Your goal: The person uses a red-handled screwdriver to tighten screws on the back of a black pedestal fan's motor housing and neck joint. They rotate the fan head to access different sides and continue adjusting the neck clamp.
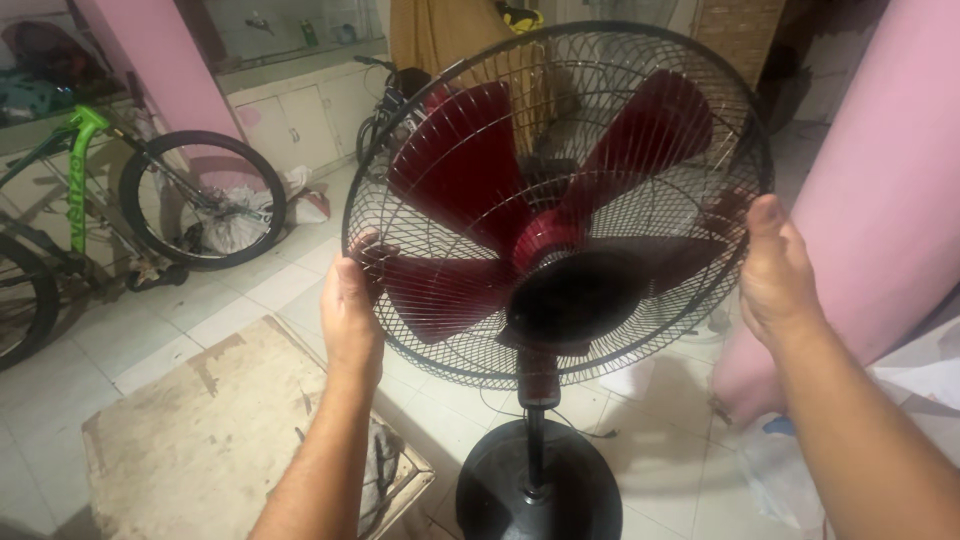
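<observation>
both hands clamped on the fan (556, 205), one on each side of the wire guard (640, 60): left hand (350, 315) on the lower left rim, fingers curled through the mesh; right hand (775, 270) on the right rim, thumb on top. fan upright on its pole (536, 440) and round black base (540, 495), on the tiled floor (150, 340), just beside a worn board (210, 430). red blades (460, 165) behind the guard, apparently at rest.

probably light up top, heavier at the base. thin, springy guard wire, likely to flex or pop loose if squeezed hard. best held at the stiff outer ring, as now, or lower on the pole for lifting. bicycle (110, 220) well apart, left.
</observation>
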